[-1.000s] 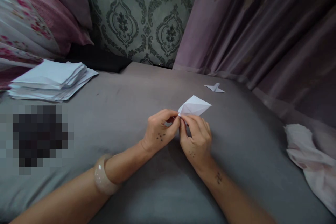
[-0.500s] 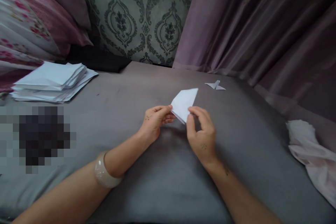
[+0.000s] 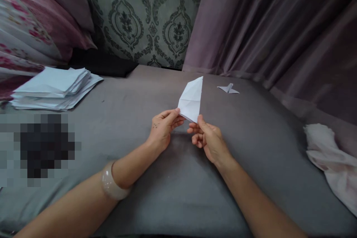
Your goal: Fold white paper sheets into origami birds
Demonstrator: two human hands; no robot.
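A folded white sheet of paper (image 3: pixel 191 99) is held up above the bed, its pointed end up and away from me, with a crease running across it. My left hand (image 3: pixel 164 126) pinches its lower left corner between thumb and fingers. At the lower right corner, my right hand (image 3: pixel 208 135) grips the paper with the thumb on top and the fingers curled beneath. A small folded paper figure (image 3: pixel 229 89) with spread wings lies on the sheet beyond my right hand.
A stack of white paper (image 3: pixel 52 87) lies at the left, in front of a black cloth (image 3: pixel 103 62). Pale crumpled fabric (image 3: pixel 329 156) rests at the right edge. Purple curtains (image 3: pixel 237 22) hang at the back right. A blurred patch covers something dark at the left.
The folded paper has been tilted up, so its point rises higher and its face shows more. My right hand has turned, its thumb now on the near corner. The left hand keeps its hold.
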